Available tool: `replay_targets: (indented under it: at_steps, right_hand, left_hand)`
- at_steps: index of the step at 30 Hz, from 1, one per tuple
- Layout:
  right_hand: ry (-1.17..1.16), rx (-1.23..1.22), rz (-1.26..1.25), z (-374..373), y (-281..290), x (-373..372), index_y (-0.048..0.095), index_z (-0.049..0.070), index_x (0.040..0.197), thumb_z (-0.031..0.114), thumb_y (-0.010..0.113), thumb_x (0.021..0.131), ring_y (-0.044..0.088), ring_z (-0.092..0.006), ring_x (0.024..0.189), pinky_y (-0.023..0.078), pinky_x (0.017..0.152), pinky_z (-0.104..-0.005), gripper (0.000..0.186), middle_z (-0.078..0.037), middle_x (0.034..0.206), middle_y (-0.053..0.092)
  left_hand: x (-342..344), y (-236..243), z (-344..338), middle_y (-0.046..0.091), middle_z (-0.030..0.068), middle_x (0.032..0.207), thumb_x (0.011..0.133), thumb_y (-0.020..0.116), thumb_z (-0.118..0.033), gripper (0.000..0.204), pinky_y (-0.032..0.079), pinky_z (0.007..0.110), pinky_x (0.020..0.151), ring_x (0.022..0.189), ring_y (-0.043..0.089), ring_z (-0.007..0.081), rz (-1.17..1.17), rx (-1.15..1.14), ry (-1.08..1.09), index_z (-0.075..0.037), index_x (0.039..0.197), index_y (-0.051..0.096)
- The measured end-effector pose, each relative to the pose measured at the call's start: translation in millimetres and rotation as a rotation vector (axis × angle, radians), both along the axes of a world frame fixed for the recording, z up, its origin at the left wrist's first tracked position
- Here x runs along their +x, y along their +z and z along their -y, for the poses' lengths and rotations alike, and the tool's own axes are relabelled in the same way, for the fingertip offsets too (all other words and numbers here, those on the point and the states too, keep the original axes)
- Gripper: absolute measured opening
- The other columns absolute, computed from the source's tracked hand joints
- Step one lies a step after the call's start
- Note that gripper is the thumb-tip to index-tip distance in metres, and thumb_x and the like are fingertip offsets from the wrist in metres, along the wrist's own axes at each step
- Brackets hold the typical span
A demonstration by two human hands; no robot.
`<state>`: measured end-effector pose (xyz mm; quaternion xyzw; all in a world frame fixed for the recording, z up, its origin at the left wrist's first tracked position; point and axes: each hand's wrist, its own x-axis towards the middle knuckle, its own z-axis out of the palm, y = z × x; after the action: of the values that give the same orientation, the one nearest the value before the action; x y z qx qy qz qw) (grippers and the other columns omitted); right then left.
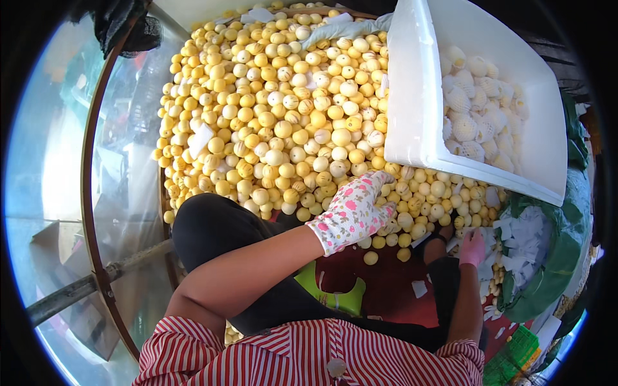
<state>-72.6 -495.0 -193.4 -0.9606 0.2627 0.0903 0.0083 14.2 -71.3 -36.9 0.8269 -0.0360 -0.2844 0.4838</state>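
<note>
A large heap of round yellow fruit with dark stripes, apparently pepino melons (pixel 277 116), spreads out in front of me. My left hand (pixel 353 215), in a white glove with pink flowers, reaches over its near edge. Its thumb and fingers are apart, and no fruit is visibly gripped. Further right and lower, my right hand (pixel 473 249) wears a pink glove. It is beside white foam sleeves (pixel 524 235) piled on green plastic; its fingers are too small and indistinct to read.
A white foam box (pixel 412 83) stands at the far right, with melons in foam nets (pixel 479 106) inside. A brown metal frame (pixel 93 161) and clear sheeting bound the left. Below lie a lime-green object (pixel 344 296), a red floor covering (pixel 393 276) and a green crate (pixel 512 357).
</note>
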Motion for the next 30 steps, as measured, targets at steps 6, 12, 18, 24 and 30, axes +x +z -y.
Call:
replay_targets:
  at_steps: [6, 12, 18, 24, 30]
  right_hand:
    - [-0.143, 1.253, 0.564, -190.7, 89.3, 36.1, 0.052, 0.005, 0.127, -0.001, 0.057, 0.089, 0.061, -0.0114, 0.085, 0.05, 0.066, -0.0225, 0.039, -0.008, 0.105, 0.062]
    - [-0.22, 1.771, 0.649, -288.2, 104.8, 32.9, 0.054, 0.002, 0.122, 0.004, 0.059, 0.092, 0.061, -0.0108, 0.085, 0.052, 0.066, -0.023, 0.03, -0.007, 0.109, 0.061]
    - [0.064, 1.213, 0.648, -300.5, 94.2, 25.6, 0.062, 0.003, 0.103, 0.01, 0.066, 0.09, 0.055, -0.0071, 0.075, 0.048, 0.067, -0.0234, 0.015, -0.001, 0.097, 0.056]
    - [-0.211, 1.899, 0.498, -324.7, 162.3, 25.7, 0.06, 0.008, 0.103, 0.01, 0.063, 0.09, 0.039, -0.0062, 0.05, 0.028, 0.044, -0.0201, 0.014, 0.001, 0.068, 0.053]
    - [-0.328, 2.386, 0.116, -356.6, 150.9, 40.4, 0.059, 0.012, 0.115, 0.017, 0.062, 0.095, 0.039, -0.0073, 0.053, 0.03, 0.047, -0.0199, 0.021, 0.001, 0.089, 0.064]
  left_hand:
    - [3.9, 8.6, -0.4, 0.056, 0.0219, 0.13, 0.088, 0.07, -0.027, 0.065, 0.048, 0.037, 0.097, 0.116, 0.058, 0.0295, -0.144, 0.01, 0.038, -0.004, 0.142, 0.042]
    - [-2.0, 20.6, -16.0, 0.067, 0.0193, 0.108, 0.089, 0.065, -0.026, 0.044, 0.052, 0.039, 0.087, 0.101, 0.065, 0.0307, 0.012, 0.037, 0.021, -0.001, 0.125, 0.056]
    - [-12.7, 17.7, -30.0, 0.064, 0.0148, 0.089, 0.093, 0.06, -0.03, 0.026, 0.052, 0.044, 0.073, 0.083, 0.066, 0.0307, 0.414, 0.195, -0.051, -0.007, 0.105, 0.063]
    - [-0.7, 41.2, -50.5, 0.063, 0.0125, 0.081, 0.095, 0.052, -0.04, 0.036, 0.05, 0.044, 0.068, 0.076, 0.065, 0.0304, 0.452, 0.244, -0.134, -0.006, 0.09, 0.064]
    - [35.1, 66.6, -84.8, 0.066, 0.0114, 0.082, 0.088, 0.064, -0.028, 0.023, 0.051, 0.043, 0.07, 0.081, 0.067, 0.0293, 0.601, 0.212, -0.36, -0.005, 0.092, 0.064]
